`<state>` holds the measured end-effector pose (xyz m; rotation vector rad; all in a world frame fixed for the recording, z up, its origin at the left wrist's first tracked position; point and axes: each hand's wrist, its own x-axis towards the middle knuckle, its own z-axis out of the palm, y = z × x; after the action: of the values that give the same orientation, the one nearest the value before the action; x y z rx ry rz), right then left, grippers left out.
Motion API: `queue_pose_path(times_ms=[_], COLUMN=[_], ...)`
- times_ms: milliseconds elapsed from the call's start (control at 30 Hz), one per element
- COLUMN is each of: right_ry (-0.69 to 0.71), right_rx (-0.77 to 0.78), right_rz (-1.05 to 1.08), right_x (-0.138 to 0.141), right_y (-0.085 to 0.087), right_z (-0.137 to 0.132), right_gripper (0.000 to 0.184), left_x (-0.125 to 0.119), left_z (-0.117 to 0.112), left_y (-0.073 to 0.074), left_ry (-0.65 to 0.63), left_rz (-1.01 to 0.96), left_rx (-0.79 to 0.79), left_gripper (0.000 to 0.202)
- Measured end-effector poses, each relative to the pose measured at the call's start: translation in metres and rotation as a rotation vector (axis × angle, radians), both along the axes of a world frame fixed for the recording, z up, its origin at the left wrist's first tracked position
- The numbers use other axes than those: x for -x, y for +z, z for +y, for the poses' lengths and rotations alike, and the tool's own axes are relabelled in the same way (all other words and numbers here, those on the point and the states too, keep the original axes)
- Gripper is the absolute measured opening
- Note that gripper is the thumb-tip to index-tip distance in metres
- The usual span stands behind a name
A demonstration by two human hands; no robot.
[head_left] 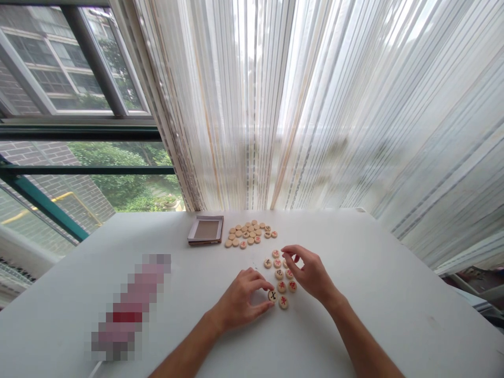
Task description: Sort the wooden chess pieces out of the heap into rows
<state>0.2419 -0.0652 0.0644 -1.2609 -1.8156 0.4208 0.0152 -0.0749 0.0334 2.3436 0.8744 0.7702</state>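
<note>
The discs (279, 273) look like smooth wood, the box (207, 230) like matt cardboard, the curtain (299, 105) like sheer cloth.

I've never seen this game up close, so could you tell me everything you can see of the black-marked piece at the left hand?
The black-marked xiangqi piece is a round, pale tan disc that looks wooden, with a dark character on the face turned up toward the camera. The left hand has it between thumb and fingers, at its edge. It is just left of a red-marked xiangqi piece; whether it is lifted off the white table is hard to tell.
</note>
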Motion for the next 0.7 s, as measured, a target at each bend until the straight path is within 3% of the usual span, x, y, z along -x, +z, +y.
queue_pose_path(times_ms=[200,500,700], right_ry=[-0.061,-0.246,-0.269], right_rx=[-0.020,-0.001,0.005], right_rz=[0.010,0.067,0.077], right_x=[-0.005,-0.027,-0.033], right_y=[-0.004,-0.029,-0.039], right_z=[0.006,0.030,0.038], right_gripper=[0.020,0.026,0.032], left_x=[-0.001,-0.003,-0.003], left_z=[-0.001,-0.001,0.000], left_y=[-0.002,-0.002,-0.001], left_ry=[0.002,0.008,0.013], left_rz=[0.074,0.110,0.127], left_rx=[-0.022,-0.029,-0.020], left_gripper=[0.022,0.022,0.024])
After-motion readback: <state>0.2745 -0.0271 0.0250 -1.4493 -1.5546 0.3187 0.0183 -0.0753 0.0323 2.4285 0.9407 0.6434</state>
